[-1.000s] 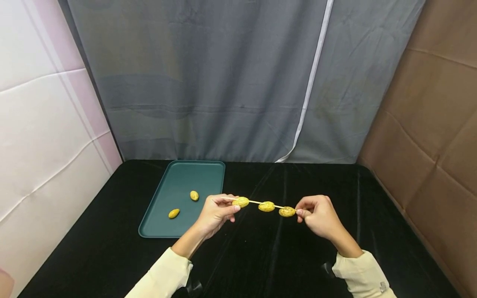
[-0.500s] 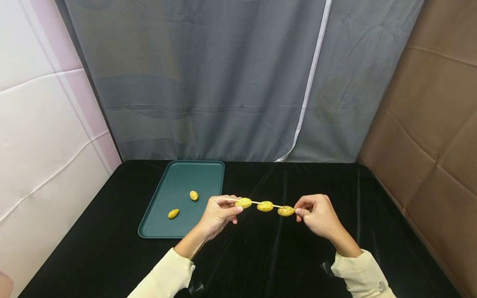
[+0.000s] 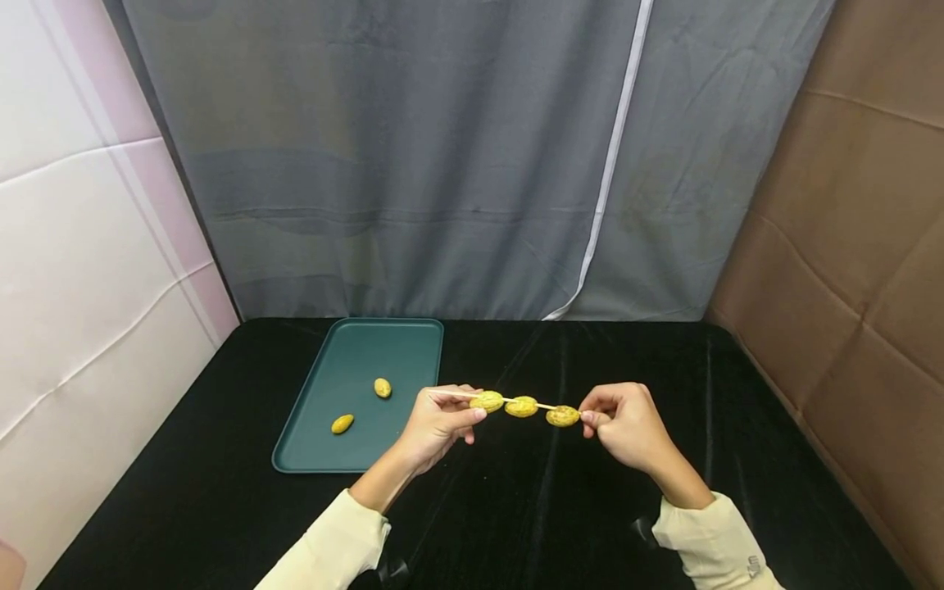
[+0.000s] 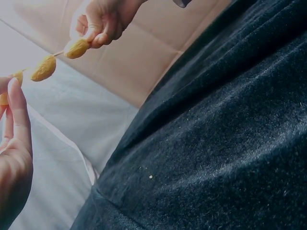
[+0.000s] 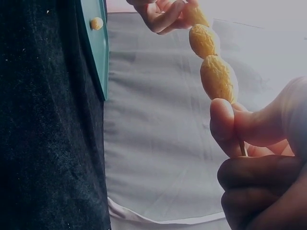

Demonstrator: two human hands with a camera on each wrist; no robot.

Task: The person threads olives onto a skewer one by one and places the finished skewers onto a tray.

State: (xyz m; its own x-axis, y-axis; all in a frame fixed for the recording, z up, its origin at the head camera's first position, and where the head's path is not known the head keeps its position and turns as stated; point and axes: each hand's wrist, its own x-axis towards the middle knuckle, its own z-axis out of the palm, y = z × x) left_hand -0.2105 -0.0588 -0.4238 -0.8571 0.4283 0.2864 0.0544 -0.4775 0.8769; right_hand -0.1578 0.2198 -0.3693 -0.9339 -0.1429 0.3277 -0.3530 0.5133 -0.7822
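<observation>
Three yellow oval pieces are threaded on a thin pale stick [image 3: 544,406], held nearly level above the table. My left hand [image 3: 440,430] pinches the leftmost piece [image 3: 487,401] between thumb and fingers, with the stick's left end lying across the fingers. The middle piece [image 3: 521,406] sits close to the leftmost one. Beside the rightmost piece [image 3: 563,416], my right hand [image 3: 628,424] pinches the stick between thumb and index finger. In the right wrist view, the stick [image 5: 242,146] passes behind the fingertips, its lower part showing above the curled fingers.
A green tray [image 3: 361,340] lies on the black cloth-covered table [image 3: 501,524] at the left. On it rest two loose yellow pieces [image 3: 382,388], set apart. A grey curtain hangs behind, with a white panel at left and a brown one at right.
My left hand and the leftmost piece have moved right along the stick, narrowing the gap to the middle piece. The other two pieces and my right hand have shifted slightly left in view.
</observation>
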